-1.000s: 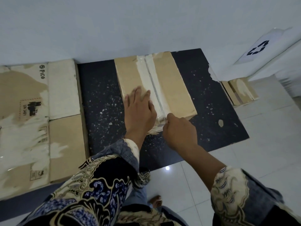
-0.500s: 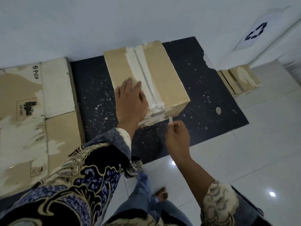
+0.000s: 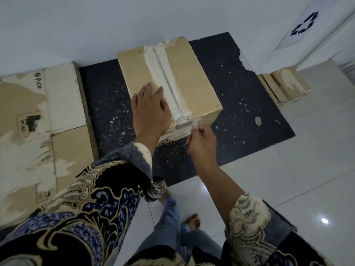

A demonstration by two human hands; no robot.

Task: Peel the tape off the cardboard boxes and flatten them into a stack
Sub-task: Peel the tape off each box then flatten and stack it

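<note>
Flattened cardboard lies at left beside the dark mat, on which the box stands, unflattened and taped along its seam. The left hand presses flat on its top; the right hand pinches the tape end at the near edge. More boxes wait at right, so most of the work remains.

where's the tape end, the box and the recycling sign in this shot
tape end [image 3: 194, 124], head view, on the loose strip pinched by the right hand
box [image 3: 189, 73], head view, on its bare top right flap
recycling sign [image 3: 305, 25], head view, on the dark arrows
</note>
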